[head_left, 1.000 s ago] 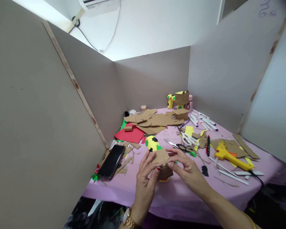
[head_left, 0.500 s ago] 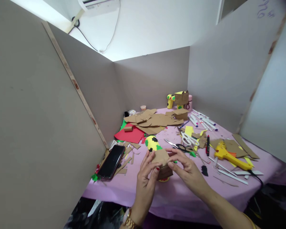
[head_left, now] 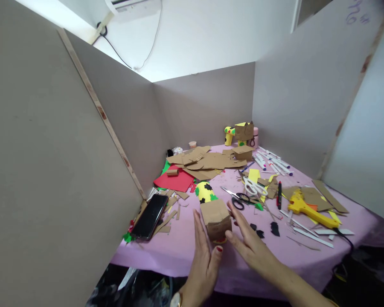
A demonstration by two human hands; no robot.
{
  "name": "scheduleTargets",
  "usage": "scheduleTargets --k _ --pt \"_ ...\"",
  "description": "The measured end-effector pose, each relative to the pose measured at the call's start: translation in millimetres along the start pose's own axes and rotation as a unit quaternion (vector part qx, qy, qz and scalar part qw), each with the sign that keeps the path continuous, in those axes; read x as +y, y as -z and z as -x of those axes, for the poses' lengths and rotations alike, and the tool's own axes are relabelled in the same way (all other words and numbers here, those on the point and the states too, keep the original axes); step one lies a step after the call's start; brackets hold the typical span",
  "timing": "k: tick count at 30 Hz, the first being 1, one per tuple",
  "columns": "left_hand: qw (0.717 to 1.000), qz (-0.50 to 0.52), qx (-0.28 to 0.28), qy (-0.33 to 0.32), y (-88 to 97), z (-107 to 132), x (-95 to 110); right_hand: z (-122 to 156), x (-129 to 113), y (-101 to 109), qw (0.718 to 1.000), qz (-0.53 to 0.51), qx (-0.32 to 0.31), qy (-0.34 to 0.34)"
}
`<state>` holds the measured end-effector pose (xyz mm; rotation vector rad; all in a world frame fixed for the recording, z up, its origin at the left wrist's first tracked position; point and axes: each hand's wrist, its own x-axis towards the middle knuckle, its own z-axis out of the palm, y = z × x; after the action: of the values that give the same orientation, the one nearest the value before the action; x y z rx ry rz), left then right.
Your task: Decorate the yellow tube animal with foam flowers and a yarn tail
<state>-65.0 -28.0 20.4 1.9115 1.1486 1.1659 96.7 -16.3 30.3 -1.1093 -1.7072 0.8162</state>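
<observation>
A small brown cardboard box (head_left: 216, 221) stands near the table's front edge, its flat top facing up. A bit of red and yellow shows beneath it. Behind it is a yellow piece (head_left: 205, 192) with black and green patches. Along the box's left side lies my left hand (head_left: 204, 256), fingers straight and thumb apart. My right hand (head_left: 248, 241) flanks the right side with its fingers stretched out, the thumb by the front corner. Neither hand is wrapped round the box; whether the fingers touch it I cannot tell.
A phone (head_left: 150, 216) lies left among cardboard strips. Black-handled scissors (head_left: 238, 199), white scissors (head_left: 255, 187) and a corded yellow glue gun (head_left: 310, 211) are to the right. Cardboard sheets (head_left: 208, 164) and markers (head_left: 277, 164) lie further back. Grey panels (head_left: 205, 106) surround the purple-covered table.
Both hands have come off the box's top edges and moved down to its sides, fingers straightened. The top is now uncovered, and black scraps near my right hand now show.
</observation>
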Motion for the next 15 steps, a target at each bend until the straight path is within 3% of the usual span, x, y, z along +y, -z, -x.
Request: scheduleTargets --k 6,10,15 --pt "1.000 -0.005 -0.006 -0.017 -3.9 1.5 -0.8 2.3 0.9 -8.1 1.000 0.011 -0.018 -0.010" --pt "0.999 0.029 0.019 0.018 9.3 -14.2 -12.5 -9.0 8.4 5.0 1.000 -0.021 -0.016 -0.006" --pt "0.991 0.125 0.008 0.052 21.8 -32.5 -32.9 -25.5 9.1 17.1 0.992 -0.082 -0.089 0.020"
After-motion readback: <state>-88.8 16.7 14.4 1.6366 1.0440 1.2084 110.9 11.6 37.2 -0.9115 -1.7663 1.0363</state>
